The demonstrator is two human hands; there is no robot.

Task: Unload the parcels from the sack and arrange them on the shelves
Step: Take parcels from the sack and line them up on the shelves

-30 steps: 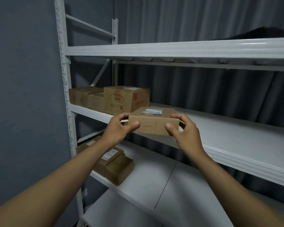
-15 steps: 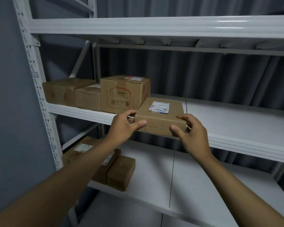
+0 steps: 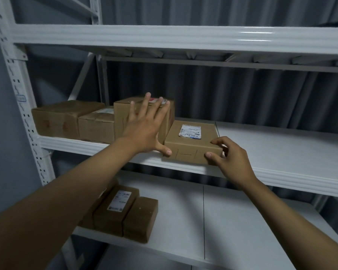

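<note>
Cardboard parcel (image 3: 192,144) on middle shelf (image 3: 281,152); right hand (image 3: 229,159) grips near corner, left hand (image 3: 144,131) spread, thumb touching.

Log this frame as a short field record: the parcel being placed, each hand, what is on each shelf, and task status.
parcel in play: flat brown cardboard parcel with a white label, lying on the middle white metal shelf, right of a taller cardboard box
left hand: fingers spread, thumb touching the parcel's front left corner
right hand: fingers curled round the parcel's front right corner
middle shelf, left: three cardboard boxes in a row
lower shelf: small brown parcels side by side
sack: not in view
status: parcel set down, hands not yet clear
</note>
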